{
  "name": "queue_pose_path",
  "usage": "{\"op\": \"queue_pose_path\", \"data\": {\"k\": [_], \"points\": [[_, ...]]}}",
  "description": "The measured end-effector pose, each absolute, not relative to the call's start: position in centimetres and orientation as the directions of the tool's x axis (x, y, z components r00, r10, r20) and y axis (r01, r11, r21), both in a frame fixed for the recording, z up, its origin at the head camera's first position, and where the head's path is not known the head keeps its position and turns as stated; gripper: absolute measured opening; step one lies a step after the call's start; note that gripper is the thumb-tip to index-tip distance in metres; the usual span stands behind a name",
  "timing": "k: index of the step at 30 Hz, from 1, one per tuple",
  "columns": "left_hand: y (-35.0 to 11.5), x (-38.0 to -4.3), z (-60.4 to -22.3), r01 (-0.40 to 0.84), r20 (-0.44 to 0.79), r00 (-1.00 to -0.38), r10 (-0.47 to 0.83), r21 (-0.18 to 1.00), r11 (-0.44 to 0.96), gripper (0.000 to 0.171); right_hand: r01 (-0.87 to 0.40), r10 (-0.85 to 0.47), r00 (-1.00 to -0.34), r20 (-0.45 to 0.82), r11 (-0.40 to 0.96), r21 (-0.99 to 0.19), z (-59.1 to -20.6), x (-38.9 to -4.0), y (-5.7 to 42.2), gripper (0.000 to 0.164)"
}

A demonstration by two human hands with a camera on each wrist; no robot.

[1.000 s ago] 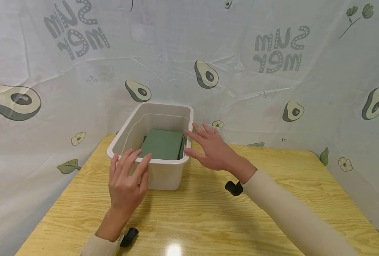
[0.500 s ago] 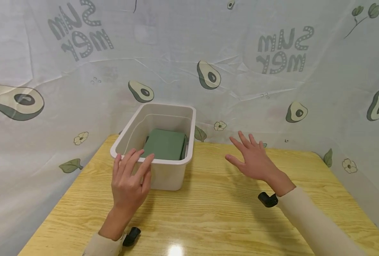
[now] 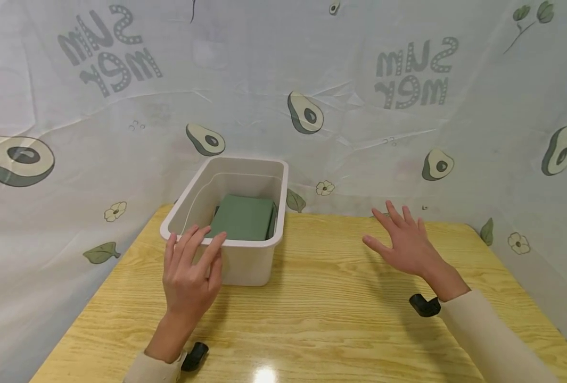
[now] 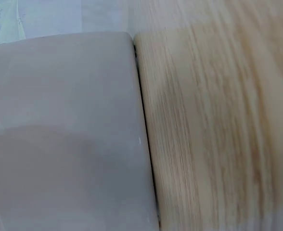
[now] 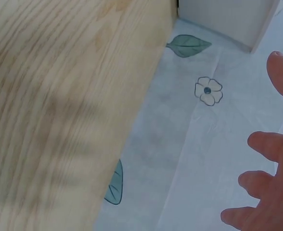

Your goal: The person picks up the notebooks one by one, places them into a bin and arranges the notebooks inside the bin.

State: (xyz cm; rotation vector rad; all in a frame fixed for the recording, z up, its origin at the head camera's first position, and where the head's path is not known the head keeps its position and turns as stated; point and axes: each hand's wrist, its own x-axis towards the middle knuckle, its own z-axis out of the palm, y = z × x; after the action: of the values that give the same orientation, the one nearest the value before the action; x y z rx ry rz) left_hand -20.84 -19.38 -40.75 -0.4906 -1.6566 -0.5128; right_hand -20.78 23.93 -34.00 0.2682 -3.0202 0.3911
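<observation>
A pale plastic bin [image 3: 247, 264] stands on the wooden table, left of the middle. Inside it lies a flat dark green thing [image 3: 244, 219], squarish, with another dark edge showing beside it. My left hand [image 3: 189, 276] is at the bin's near rim, its spread fingertips right at the edge. The left wrist view shows the bin wall [image 4: 69, 120] close up, and no fingers. Off to the right, my right hand [image 3: 410, 247] hovers over the table with fingers spread, holding nothing. Its fingers [image 5: 266, 185] show at the edge of the right wrist view.
The light wooden table [image 3: 326, 298] reaches back to a hanging pale curtain [image 3: 259, 64] printed with avocados, flowers and lettering. Each wrist wears a small black device, one of them the right wrist device [image 3: 424, 305].
My right hand has moved away from the bin's right side, out to the right over the table. The left hand stays at the near rim, and the bin has not moved.
</observation>
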Motion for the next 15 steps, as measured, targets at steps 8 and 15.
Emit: {"op": "queue_pose_path", "data": {"k": [8, 15], "points": [[-20.0, -20.3, -40.5, 0.563, 0.978, -0.204, 0.053, 0.073, 0.824, 0.03, -0.199, -0.174, -0.978, 0.12, 0.948, -0.249, -34.4, -20.4, 23.8, 0.082], [-19.6, -19.5, -38.6, 0.486, 0.881, -0.442, 0.17, 0.076, 0.871, 0.05, -0.207, -0.18, -0.975, 0.132, 0.95, -0.233, -34.2, -20.4, 23.1, 0.081]]}}
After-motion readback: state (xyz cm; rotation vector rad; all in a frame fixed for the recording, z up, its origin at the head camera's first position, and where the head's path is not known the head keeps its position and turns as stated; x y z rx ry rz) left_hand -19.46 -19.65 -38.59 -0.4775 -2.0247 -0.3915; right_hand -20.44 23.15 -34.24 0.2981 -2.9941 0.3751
